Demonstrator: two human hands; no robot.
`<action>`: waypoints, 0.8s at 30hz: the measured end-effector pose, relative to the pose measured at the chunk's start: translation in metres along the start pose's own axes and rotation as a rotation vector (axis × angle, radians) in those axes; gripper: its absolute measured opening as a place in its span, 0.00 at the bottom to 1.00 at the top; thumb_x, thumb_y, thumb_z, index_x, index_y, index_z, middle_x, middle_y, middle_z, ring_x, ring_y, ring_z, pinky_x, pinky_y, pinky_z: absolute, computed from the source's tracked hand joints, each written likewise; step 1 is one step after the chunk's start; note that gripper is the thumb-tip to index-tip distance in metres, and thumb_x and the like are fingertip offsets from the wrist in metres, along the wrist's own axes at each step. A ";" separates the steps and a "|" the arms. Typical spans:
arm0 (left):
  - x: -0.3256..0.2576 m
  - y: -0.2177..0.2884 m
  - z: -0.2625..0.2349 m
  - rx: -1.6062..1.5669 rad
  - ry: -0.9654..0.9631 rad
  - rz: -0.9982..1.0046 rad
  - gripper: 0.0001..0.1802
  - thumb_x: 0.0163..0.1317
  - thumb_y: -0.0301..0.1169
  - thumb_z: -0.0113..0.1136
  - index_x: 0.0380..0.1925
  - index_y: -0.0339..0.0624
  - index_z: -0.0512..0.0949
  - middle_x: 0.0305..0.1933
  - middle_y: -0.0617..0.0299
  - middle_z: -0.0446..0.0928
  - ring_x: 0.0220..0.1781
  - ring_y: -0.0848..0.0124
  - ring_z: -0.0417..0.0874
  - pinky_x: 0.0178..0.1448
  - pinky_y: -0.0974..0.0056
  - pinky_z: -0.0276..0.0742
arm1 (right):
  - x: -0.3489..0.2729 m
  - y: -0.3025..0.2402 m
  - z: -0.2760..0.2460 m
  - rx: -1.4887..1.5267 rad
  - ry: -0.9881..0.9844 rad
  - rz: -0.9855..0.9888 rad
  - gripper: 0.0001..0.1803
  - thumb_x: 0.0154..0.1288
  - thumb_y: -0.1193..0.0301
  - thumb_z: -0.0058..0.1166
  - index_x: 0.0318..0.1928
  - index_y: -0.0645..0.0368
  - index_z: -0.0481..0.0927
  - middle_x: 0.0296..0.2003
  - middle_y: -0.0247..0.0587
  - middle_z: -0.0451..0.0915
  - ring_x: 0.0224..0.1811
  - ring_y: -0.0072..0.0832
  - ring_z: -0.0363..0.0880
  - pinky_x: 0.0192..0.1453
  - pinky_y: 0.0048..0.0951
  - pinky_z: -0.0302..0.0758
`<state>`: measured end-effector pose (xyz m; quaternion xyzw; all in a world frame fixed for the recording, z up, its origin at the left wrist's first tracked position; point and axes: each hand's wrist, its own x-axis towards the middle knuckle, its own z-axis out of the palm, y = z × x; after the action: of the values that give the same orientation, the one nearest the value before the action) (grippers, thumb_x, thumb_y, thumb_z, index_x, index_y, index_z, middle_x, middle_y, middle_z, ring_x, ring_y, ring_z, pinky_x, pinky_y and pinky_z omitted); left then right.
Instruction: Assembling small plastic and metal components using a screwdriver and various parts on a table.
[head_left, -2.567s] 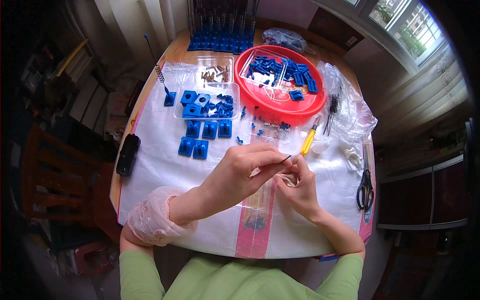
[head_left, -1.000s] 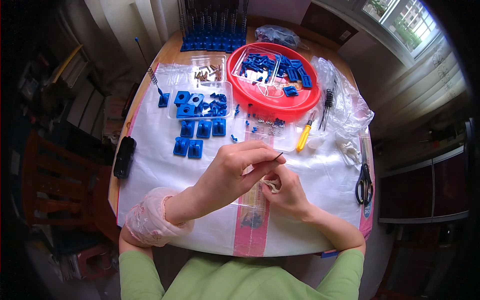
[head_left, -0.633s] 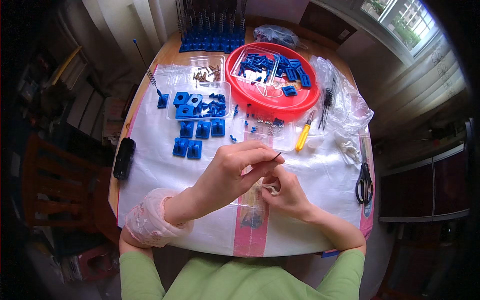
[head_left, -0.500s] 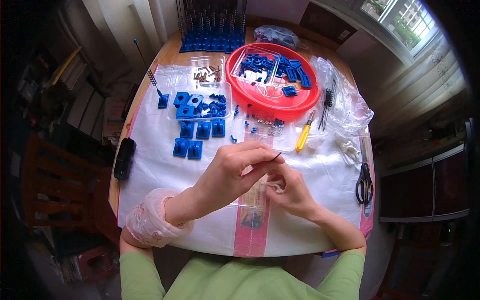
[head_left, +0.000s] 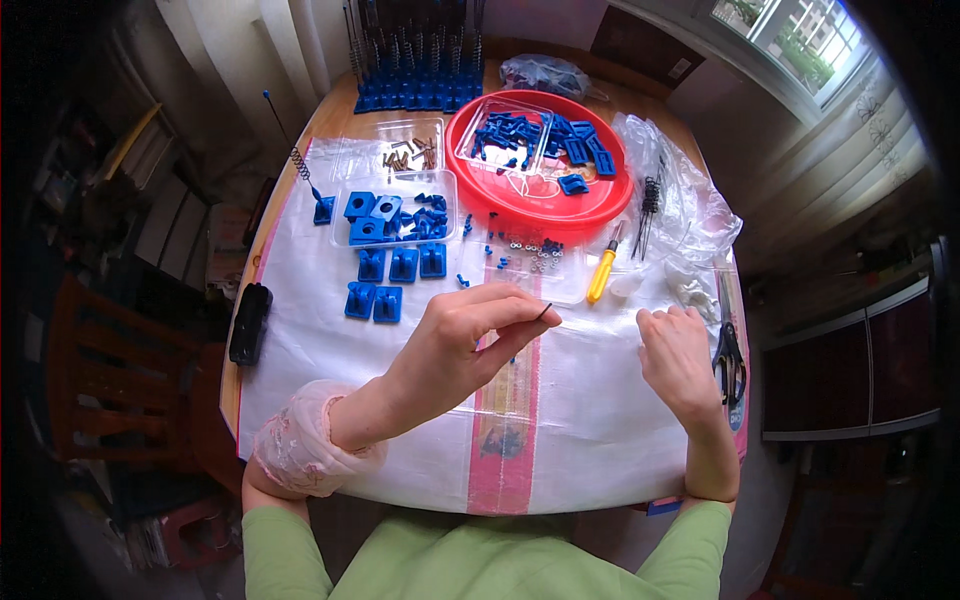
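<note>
My left hand (head_left: 482, 328), above the middle of the table, pinches a thin dark rod (head_left: 546, 311) between thumb and fingertips; only a short end of it shows. At the right, my right hand (head_left: 680, 360) is closed with its knuckles up, just below a crumpled white tissue (head_left: 692, 286). Whatever lies inside its curled fingers is hidden. Beyond my left hand stand several blue clip-like bases (head_left: 403, 264). Past the fingertips lies a shallow clear tray (head_left: 566, 285) with small metal nuts (head_left: 540, 254) and tiny blue pieces.
A red round tray (head_left: 590, 213) holds blue parts. Left of it are a clear box (head_left: 344, 210) and brass-coloured pins (head_left: 410, 155). A yellow-handled screwdriver (head_left: 602, 275), dark coil springs (head_left: 649, 210), scissors (head_left: 730, 365) and a black case (head_left: 250, 323) lie around.
My right hand has left my left hand and moved right toward the tissue. The pale cloth-like piece seen in it before no longer shows. My left hand stays nearly in place.
</note>
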<state>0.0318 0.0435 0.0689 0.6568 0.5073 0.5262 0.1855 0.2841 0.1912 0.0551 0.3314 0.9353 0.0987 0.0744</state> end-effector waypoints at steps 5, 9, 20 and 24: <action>0.000 -0.002 -0.001 0.017 -0.002 0.008 0.10 0.61 0.16 0.68 0.42 0.36 0.87 0.40 0.57 0.86 0.38 0.69 0.88 0.41 0.69 0.83 | -0.004 -0.001 0.000 -0.078 0.047 0.102 0.12 0.58 0.70 0.69 0.39 0.60 0.81 0.36 0.45 0.84 0.47 0.40 0.80 0.54 0.40 0.72; 0.000 0.000 0.000 0.014 -0.002 0.001 0.10 0.61 0.16 0.68 0.42 0.35 0.87 0.40 0.57 0.86 0.39 0.69 0.88 0.41 0.69 0.83 | -0.006 -0.009 -0.015 -0.042 0.166 0.046 0.03 0.58 0.79 0.57 0.33 0.59 0.81 0.31 0.47 0.83 0.40 0.39 0.82 0.48 0.37 0.75; 0.003 0.000 -0.002 0.035 -0.024 0.015 0.08 0.63 0.18 0.68 0.42 0.34 0.86 0.39 0.55 0.86 0.35 0.68 0.87 0.38 0.67 0.82 | -0.016 -0.003 -0.015 0.042 0.137 0.023 0.03 0.53 0.80 0.56 0.28 0.60 0.80 0.25 0.48 0.83 0.33 0.42 0.85 0.42 0.39 0.80; 0.003 0.003 -0.002 0.048 -0.023 -0.031 0.08 0.64 0.15 0.65 0.41 0.33 0.87 0.39 0.57 0.87 0.40 0.70 0.88 0.44 0.69 0.83 | -0.010 -0.014 -0.012 0.169 0.092 -0.080 0.03 0.57 0.75 0.61 0.30 0.61 0.80 0.26 0.47 0.84 0.36 0.43 0.85 0.43 0.42 0.79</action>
<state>0.0310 0.0444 0.0735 0.6591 0.5276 0.5034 0.1837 0.2813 0.1724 0.0644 0.2938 0.9553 0.0316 0.0072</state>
